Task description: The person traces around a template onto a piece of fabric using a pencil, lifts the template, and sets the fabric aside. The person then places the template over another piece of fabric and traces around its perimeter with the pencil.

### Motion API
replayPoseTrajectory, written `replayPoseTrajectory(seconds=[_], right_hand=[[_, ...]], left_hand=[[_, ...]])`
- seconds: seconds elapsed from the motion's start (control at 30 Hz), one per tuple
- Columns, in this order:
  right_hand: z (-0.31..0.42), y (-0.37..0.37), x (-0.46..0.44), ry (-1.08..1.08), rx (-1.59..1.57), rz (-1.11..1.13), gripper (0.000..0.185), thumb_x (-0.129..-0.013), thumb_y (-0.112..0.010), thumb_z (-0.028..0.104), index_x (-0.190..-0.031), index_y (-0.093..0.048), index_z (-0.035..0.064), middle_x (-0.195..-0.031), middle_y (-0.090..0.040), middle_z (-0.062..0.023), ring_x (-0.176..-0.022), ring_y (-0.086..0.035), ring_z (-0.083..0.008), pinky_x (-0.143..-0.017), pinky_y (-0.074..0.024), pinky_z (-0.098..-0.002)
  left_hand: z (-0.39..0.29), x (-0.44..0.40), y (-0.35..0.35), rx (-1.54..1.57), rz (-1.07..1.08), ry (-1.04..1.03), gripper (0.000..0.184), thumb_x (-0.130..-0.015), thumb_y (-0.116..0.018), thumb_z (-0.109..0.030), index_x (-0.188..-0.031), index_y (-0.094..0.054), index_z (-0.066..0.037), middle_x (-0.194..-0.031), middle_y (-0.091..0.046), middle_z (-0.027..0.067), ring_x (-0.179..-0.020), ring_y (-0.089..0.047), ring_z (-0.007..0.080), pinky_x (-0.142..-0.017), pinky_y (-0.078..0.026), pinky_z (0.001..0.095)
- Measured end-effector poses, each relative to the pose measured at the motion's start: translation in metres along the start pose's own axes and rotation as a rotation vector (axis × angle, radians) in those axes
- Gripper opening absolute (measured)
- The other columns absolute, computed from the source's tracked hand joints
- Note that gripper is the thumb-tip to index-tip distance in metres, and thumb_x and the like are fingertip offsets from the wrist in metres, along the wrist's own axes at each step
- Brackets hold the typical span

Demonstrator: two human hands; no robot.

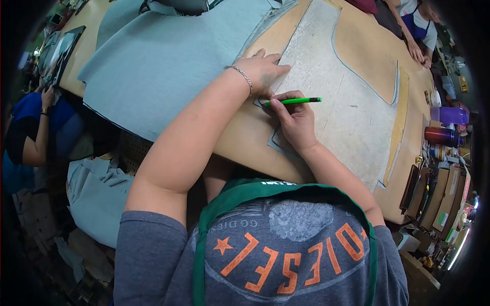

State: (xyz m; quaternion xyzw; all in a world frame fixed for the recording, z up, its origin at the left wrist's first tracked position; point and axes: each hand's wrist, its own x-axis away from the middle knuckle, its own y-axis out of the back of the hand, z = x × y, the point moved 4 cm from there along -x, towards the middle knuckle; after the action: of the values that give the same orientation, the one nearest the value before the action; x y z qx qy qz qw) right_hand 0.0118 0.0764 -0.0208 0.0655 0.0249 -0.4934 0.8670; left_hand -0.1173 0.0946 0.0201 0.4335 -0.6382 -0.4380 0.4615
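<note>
My right hand (297, 122) grips a green pencil (301, 100), its tip low at the left edge of a large grey pattern sheet (352, 117). Just above it, my left hand (261, 72) lies with fingers spread on the sheet's left edge, a chain bracelet at the wrist. Under the pattern is blue-grey material (278, 143), which shows as a narrow strip along the edges. The tan tabletop (245, 135) bears all of this.
Wide blue-grey material (168, 66) covers the table's left side, and more hangs crumpled below (97, 194). A yellowish strip (400, 122) lies right of the pattern. A purple container (451, 116) and a dark tumbler (441, 135) stand at right. Other people work at far left and top right.
</note>
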Motion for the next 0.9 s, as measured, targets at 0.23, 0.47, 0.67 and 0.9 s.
replayPoseTrajectory(seconds=[0.23,0.47,0.67,0.9], right_hand=[[0.012,0.01,0.007,0.113,0.194,0.021,0.01,-0.081,-0.059,0.01,-0.082,-0.052,0.0028,-0.071,-0.059,-0.0068,-0.064,-0.056,-0.0116,-0.06,-0.0439,-0.0235],[0.011,0.031,0.017,0.03,0.034,-0.03,0.009,-0.082,-0.057,0.008,-0.082,-0.05,0.0018,-0.072,-0.057,-0.0058,-0.066,-0.055,-0.0092,-0.058,-0.0433,-0.0216],[0.013,0.018,0.007,0.09,0.18,0.063,0.011,-0.081,-0.058,0.01,-0.08,-0.05,0.0027,-0.067,-0.056,-0.0061,-0.061,-0.054,-0.0105,-0.057,-0.0429,-0.0229],[0.007,0.034,0.015,0.051,0.152,-0.005,0.012,-0.081,-0.059,0.01,-0.082,-0.05,0.0029,-0.067,-0.057,-0.0047,-0.062,-0.054,-0.0085,-0.057,-0.0434,-0.0227]], left_hand=[[0.0,-0.002,0.002,0.026,0.069,0.003,0.078,-0.062,-0.073,-0.026,-0.129,-0.034,-0.02,-0.134,-0.031,0.0069,-0.12,-0.035,0.0319,-0.093,-0.039,0.0399],[-0.004,-0.002,0.005,0.016,0.089,0.022,0.079,-0.061,-0.074,-0.025,-0.129,-0.034,-0.02,-0.134,-0.031,0.0069,-0.12,-0.035,0.0311,-0.093,-0.04,0.0394],[-0.003,-0.002,0.004,0.025,0.078,0.004,0.078,-0.061,-0.074,-0.023,-0.128,-0.035,-0.019,-0.133,-0.033,0.0074,-0.118,-0.036,0.0299,-0.093,-0.039,0.0382],[-0.003,-0.006,0.002,0.016,0.089,-0.015,0.077,-0.061,-0.074,-0.024,-0.128,-0.036,-0.018,-0.132,-0.033,0.0091,-0.119,-0.034,0.0282,-0.095,-0.037,0.0372]])
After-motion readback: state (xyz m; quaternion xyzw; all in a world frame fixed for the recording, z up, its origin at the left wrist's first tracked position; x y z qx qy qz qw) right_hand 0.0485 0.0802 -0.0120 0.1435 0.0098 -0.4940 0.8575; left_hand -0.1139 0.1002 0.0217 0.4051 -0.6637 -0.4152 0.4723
